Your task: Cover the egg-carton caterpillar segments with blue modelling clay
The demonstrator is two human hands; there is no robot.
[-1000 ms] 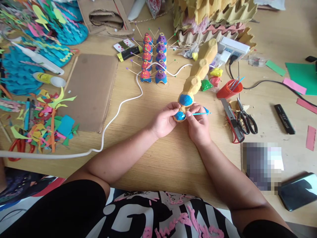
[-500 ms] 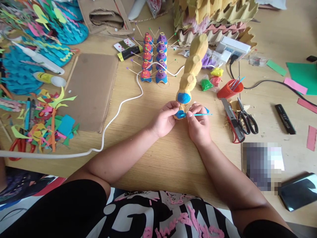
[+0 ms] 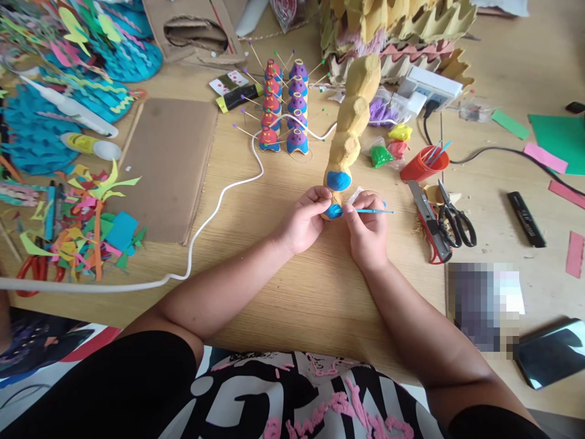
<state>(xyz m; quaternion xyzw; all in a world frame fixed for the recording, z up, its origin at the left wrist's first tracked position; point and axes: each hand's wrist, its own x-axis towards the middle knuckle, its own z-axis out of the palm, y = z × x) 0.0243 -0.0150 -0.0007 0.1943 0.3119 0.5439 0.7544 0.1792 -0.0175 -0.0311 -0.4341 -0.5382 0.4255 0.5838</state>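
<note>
My left hand (image 3: 307,219) is closed on the near end of a yellow egg-carton strip (image 3: 350,146), which points away from me. Blue clay (image 3: 339,180) covers part of its two nearest bumps. Between the thumb and fingers of my right hand (image 3: 369,228) is a thin blue modelling tool (image 3: 375,211), its left end at the blue clay on the nearest bump. Something blue and a clear wrapper show partly behind my right fingers. Beyond my hands stand two painted egg-carton strips with faces, one red and blue (image 3: 270,103), one purple and blue (image 3: 298,105), stuck with pins.
To the right are an orange cup (image 3: 423,164) with blue tools, a utility knife (image 3: 432,228), scissors (image 3: 457,219) and a black marker (image 3: 526,219). A white cable (image 3: 223,198) crosses the table left of my hands. Cardboard (image 3: 167,171) and paper scraps (image 3: 86,225) lie left; egg trays (image 3: 397,42) are stacked behind.
The far end of the yellow strip has tilted slightly left and away. The tool has shifted a little to the right in my right hand. My left hand has barely moved.
</note>
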